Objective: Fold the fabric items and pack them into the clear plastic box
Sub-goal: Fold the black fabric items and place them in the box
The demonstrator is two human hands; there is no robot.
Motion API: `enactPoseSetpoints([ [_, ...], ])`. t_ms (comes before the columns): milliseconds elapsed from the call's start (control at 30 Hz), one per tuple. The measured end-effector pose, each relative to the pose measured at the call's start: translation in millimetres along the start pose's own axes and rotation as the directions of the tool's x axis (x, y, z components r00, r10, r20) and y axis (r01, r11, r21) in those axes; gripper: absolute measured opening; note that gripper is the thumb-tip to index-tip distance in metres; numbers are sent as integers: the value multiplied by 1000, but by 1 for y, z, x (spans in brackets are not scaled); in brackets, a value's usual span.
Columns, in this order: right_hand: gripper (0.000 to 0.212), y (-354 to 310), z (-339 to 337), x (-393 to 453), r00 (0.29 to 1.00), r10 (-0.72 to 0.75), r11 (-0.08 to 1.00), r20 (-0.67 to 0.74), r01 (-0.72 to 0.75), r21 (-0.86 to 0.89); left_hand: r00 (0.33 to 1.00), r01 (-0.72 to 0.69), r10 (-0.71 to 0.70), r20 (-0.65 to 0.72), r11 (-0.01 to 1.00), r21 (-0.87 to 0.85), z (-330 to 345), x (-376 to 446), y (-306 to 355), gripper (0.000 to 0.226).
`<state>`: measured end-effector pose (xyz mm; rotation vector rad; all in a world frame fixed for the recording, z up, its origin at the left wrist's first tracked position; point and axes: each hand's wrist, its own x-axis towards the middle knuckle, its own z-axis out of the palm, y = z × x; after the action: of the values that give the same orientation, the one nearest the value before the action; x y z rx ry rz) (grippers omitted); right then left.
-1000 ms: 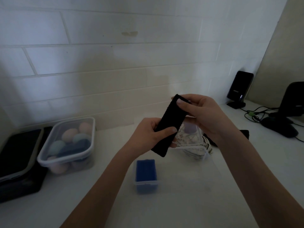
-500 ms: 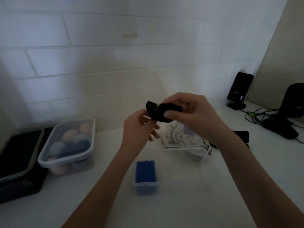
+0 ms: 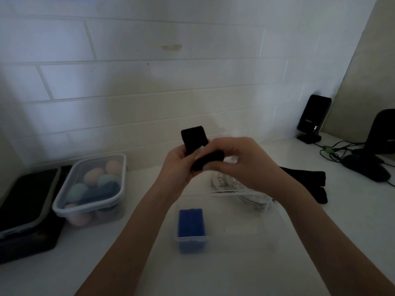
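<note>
my left hand (image 3: 178, 165) and right hand (image 3: 241, 165) pinch the black fabric (image 3: 197, 146) mid-frame, held above the clear box (image 3: 267, 227) for tighter folding.

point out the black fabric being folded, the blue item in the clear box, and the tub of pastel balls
black fabric (image 3: 193, 136), head view, upright top flap
blue item (image 3: 191, 221), head view, top face
tub (image 3: 64, 205), head view, near rim

Below my hands the clear plastic box (image 3: 267, 229) lies open-topped, a blue folded cloth (image 3: 191, 221) filling its left end. Patterned fabric (image 3: 233, 184) crowds its far rim, black cloths (image 3: 307, 178) (two strips) lie right, an egg tub (image 3: 94, 186) stands left.
</note>
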<state>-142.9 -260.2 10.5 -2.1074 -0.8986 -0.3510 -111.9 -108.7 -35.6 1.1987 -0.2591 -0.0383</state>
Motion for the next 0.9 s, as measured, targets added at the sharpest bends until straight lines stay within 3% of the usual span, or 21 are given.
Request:
enactPoseSetpoints([
  [133, 16, 6, -6, 1, 979, 66, 998, -192, -63, 24, 985, 73, -77, 153, 997, 36, 8, -5, -2, 25],
  [267, 16, 12, -6, 1, 963, 93, 995, -254, -100, -12, 955, 157, -171, 241, 985, 75, 9, -7, -2, 22],
  [433, 14, 16, 0, 2, 958, 94, 986, -273, -128, -110, 915, 215, -256, 312, 964, 159, 6, -10, 2, 25],
  [567, 10, 17, -2, 1, 956, 238, 971, -169, -237, 30, 879, 230, -316, 358, 937, 261, 5, -11, 3, 24],
  [667, 9, 18, -3, 1, 961, 244, 970, -128, -242, 29, 853, 239, -354, 383, 918, 317, 2, -11, 3, 26],
  [900, 15, 23, -9, 0, 937, 307, 944, -169, -276, 183, 903, 219, -280, 326, 952, 212, 5, -8, 0, 23],
])
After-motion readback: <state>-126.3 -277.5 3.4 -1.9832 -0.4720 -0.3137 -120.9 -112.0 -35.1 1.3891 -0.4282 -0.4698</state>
